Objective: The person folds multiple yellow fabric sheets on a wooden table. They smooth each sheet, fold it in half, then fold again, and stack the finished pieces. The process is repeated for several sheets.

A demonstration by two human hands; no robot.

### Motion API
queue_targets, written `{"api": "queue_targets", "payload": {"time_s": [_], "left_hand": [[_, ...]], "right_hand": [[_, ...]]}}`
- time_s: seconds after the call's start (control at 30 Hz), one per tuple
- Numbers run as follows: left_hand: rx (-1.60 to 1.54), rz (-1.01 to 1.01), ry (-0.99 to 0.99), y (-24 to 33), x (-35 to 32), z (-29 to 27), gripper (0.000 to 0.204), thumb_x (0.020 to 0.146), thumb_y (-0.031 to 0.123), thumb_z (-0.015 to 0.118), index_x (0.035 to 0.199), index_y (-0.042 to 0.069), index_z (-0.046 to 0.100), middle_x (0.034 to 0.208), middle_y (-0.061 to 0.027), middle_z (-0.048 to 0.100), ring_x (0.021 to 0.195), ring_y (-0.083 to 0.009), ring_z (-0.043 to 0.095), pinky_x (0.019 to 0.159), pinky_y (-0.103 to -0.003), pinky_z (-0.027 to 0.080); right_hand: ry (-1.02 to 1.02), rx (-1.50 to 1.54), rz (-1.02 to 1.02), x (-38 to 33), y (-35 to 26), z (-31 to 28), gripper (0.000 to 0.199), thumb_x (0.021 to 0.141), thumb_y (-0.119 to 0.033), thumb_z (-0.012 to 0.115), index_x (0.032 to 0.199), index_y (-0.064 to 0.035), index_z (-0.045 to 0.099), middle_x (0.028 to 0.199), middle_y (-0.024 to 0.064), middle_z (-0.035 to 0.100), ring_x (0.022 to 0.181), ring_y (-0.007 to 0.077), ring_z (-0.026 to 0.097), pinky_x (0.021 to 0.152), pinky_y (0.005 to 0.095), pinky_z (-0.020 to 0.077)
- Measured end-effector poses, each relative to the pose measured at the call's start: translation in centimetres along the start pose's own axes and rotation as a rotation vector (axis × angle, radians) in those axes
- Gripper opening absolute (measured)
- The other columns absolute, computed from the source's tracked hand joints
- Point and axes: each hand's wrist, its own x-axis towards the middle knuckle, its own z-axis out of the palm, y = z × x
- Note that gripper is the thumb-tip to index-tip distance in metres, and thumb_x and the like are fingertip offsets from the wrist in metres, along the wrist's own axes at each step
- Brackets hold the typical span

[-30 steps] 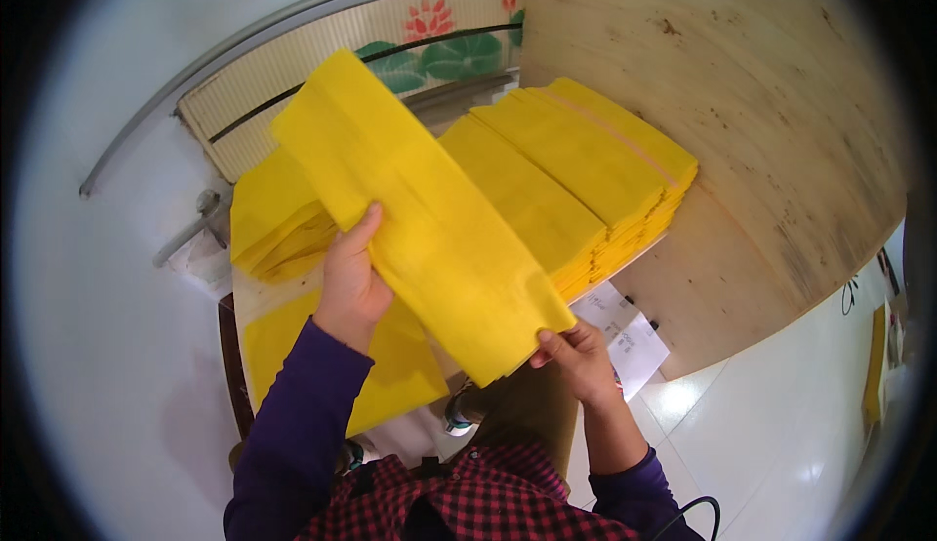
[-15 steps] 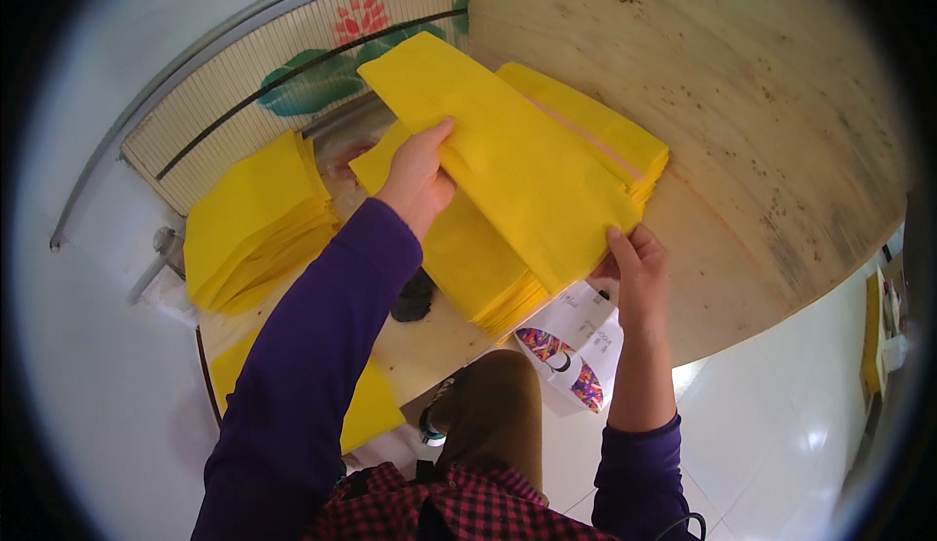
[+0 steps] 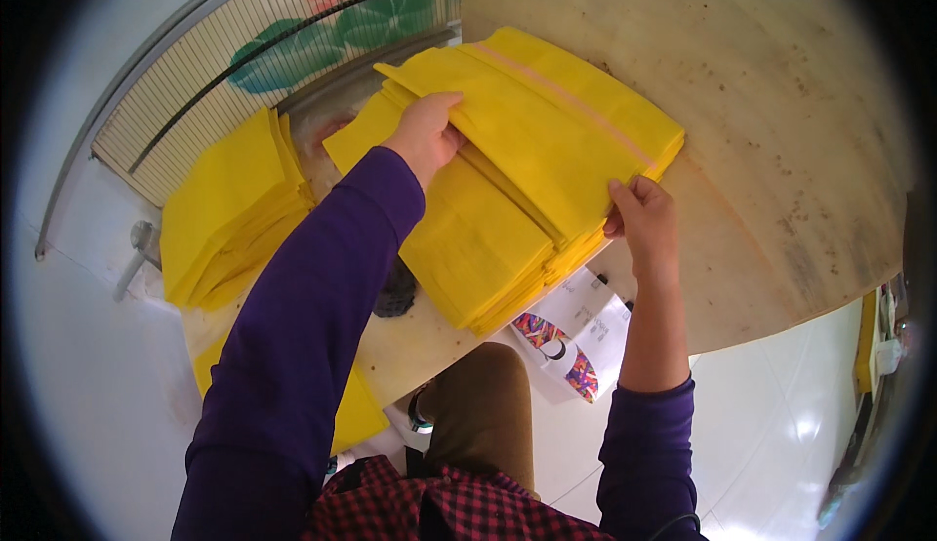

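Note:
A folded yellow fabric sheet [image 3: 537, 141] lies over the far stack of yellow fabric [image 3: 610, 97], beside a thin pink strip. My left hand [image 3: 429, 136] grips its left edge, thumb on top and fingers curled under. At the near right corner, my right hand [image 3: 644, 214] pinches the sheet between thumb and fingers. A second yellow stack [image 3: 478, 243] rests closer to me, below and left of the held sheet. Both stacks sit on the pale wooden table. How many layers my fingers hold is hidden.
To the left stands another folded yellow pile [image 3: 229, 209]. A dark object [image 3: 395, 292] sits partly behind my left sleeve. Below the table edge is a white box [image 3: 586, 331] with a colourful pattern. A wooden table [image 3: 771, 180] spreads right; a slatted, flower-painted screen [image 3: 293, 53] borders the back.
Both hands have moved the sheet away from me and to the right, lowering it from above the near stack onto the far one. More of the near stack now shows.

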Motion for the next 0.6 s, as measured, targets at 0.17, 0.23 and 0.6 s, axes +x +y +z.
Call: {"api": "queue_targets", "payload": {"time_s": [0.17,0.23,0.6], "left_hand": [[-0.014,0.0,0.011,0.0,0.8,0.0,0.033,0.093,0.002,0.051,0.126,0.002,0.047,0.126,-0.0144,0.055,0.113,-0.0307,0.056,0.095,-0.044,0.049],[-0.037,0.046,0.026,-0.1,0.8,0.1,0.034,0.092,0.0,0.052,0.125,0.002,0.048,0.124,-0.0144,0.056,0.111,-0.0304,0.057,0.094,-0.043,0.05],[0.199,0.352,0.206,-0.6,-1.8,0.9,0.073,0.087,0.002,0.055,0.147,-0.004,0.014,0.142,-0.019,0.037,0.124,-0.0298,0.046,0.099,-0.038,0.044]], "right_hand": [[-0.002,0.002,0.021,-0.1,-0.1,0.2,0.024,0.092,-0.019,0.061,0.077,-0.001,0.057,0.06,0.0052,0.06,0.047,0.0092,0.053,0.046,0.0229,0.0439],[0.007,0.006,0.038,-0.3,-0.1,0.2,0.023,0.092,-0.019,0.061,0.079,-0.0005,0.058,0.06,0.0053,0.06,0.047,0.009,0.052,0.046,0.0229,0.0434],[-0.017,0.142,0.038,-2.8,0.7,0.2,0.017,0.092,-0.016,0.061,0.087,0.0009,0.061,0.065,0.0049,0.062,0.052,0.0083,0.053,0.05,0.0227,0.044]]}}
